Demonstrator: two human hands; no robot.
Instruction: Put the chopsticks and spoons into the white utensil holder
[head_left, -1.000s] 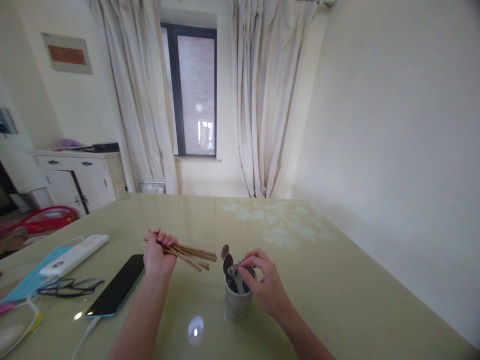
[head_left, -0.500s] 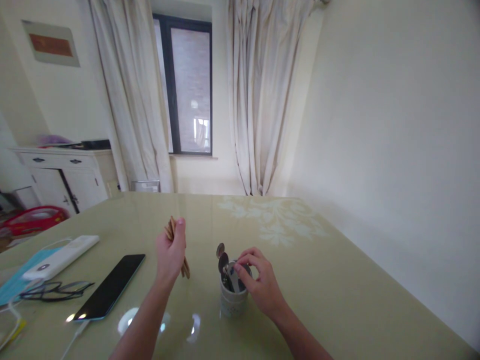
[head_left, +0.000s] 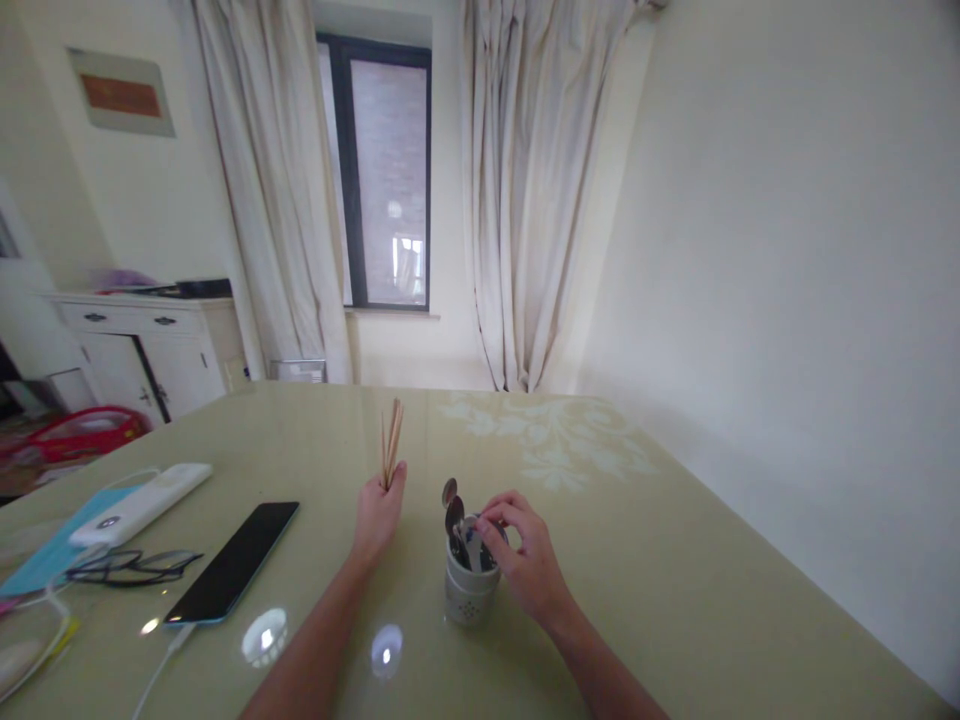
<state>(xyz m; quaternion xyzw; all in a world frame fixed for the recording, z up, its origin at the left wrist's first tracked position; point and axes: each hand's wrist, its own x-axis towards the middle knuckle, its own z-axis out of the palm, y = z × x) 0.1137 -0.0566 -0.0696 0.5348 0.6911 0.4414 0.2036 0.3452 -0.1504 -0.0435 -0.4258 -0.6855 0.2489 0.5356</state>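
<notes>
My left hand (head_left: 379,515) is closed round a bundle of wooden chopsticks (head_left: 391,443), which stand upright above it. Just to its right a small white utensil holder (head_left: 466,592) stands on the green table (head_left: 675,560) with metal spoons (head_left: 453,515) sticking out of it. My right hand (head_left: 521,555) rests on the holder's rim, fingers curled over the top and touching the spoons inside.
On the left of the table lie a black phone (head_left: 232,560) on a white cable, folded glasses (head_left: 127,565), a white remote (head_left: 142,503) and a blue face mask (head_left: 41,560). A white cabinet (head_left: 150,345) and curtained window (head_left: 390,175) stand beyond the table.
My left hand has turned the chopsticks from lying sideways to standing upright and has moved closer to the holder. My right hand has stayed on the holder's rim.
</notes>
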